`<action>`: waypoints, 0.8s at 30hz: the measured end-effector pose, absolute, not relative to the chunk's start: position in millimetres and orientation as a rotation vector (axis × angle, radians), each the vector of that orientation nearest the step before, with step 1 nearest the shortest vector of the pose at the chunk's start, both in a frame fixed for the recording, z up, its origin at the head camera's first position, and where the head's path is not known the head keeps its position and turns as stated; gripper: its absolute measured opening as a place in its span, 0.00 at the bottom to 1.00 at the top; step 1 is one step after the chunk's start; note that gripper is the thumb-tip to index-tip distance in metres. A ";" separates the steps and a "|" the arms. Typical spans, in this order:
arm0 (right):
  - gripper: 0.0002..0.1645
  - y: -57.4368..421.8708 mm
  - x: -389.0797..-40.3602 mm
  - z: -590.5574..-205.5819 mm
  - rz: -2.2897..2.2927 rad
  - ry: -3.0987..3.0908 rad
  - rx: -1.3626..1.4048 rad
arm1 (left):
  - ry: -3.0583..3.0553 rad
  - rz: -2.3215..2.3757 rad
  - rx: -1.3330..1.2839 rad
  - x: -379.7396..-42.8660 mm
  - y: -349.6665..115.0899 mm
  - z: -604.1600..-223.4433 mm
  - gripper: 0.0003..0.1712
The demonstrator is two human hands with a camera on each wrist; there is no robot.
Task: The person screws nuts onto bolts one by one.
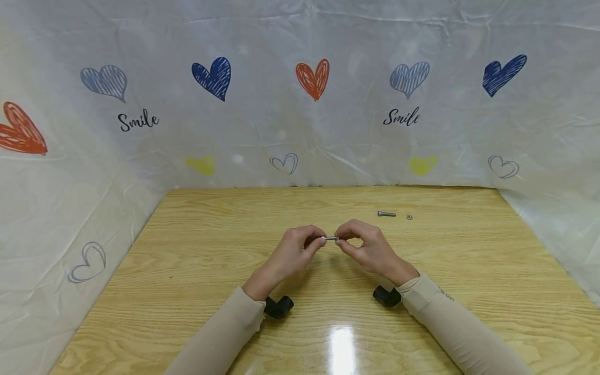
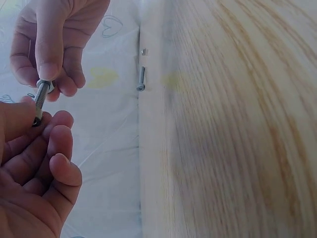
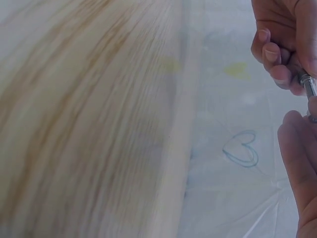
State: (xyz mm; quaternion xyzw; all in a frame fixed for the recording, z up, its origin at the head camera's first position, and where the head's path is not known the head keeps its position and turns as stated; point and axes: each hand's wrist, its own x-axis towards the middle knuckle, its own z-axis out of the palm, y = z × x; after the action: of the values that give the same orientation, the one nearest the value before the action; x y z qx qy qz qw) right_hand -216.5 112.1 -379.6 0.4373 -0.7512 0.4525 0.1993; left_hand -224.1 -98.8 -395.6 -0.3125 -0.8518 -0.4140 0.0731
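Over the middle of the table, my left hand [image 1: 291,252] pinches a silver bolt [image 1: 330,238] by its head end between thumb and fingers. My right hand [image 1: 374,251] meets it from the other side. In the left wrist view the threaded shank shows between the hands, and the right thumb and fingers pinch a nut [image 2: 50,85] at the bolt's far end. The fingers partly cover the bolt's head and the nut. Only part of the bolt [image 3: 310,87] appears in the right wrist view, at the right edge.
Behind the right hand, a second bolt [image 1: 387,214] and a loose nut [image 1: 410,217] lie on the wooden table [image 1: 211,219]. A white sheet [image 1: 262,120] printed with hearts hangs behind the table and along its sides. Black devices [image 1: 279,307] sit at both wrists.
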 end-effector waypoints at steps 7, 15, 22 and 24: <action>0.12 112.1 -217.4 -379.7 1.262 -2.061 1.239 | -2.588 -1.266 -0.938 -223.7 -99.0 -394.8 0.08; 0.12 111.8 -216.9 -378.3 1.256 -2.048 1.246 | -2.615 -1.240 -0.931 -223.6 -98.0 -393.7 0.10; 0.14 112.4 -218.8 -380.3 1.241 -2.046 1.261 | -2.646 -1.213 -0.917 -223.4 -97.7 -393.2 0.12; 0.14 112.8 -221.8 -384.7 1.242 -2.045 1.263 | -2.650 -1.205 -0.917 -223.8 -97.6 -393.5 0.13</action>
State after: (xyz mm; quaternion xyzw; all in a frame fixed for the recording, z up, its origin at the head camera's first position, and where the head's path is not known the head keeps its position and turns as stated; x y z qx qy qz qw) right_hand -221.8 112.8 -384.7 0.4558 -0.7381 0.4480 0.2162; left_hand -223.8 -97.6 -393.5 -0.3002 -0.8673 -0.3945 0.0447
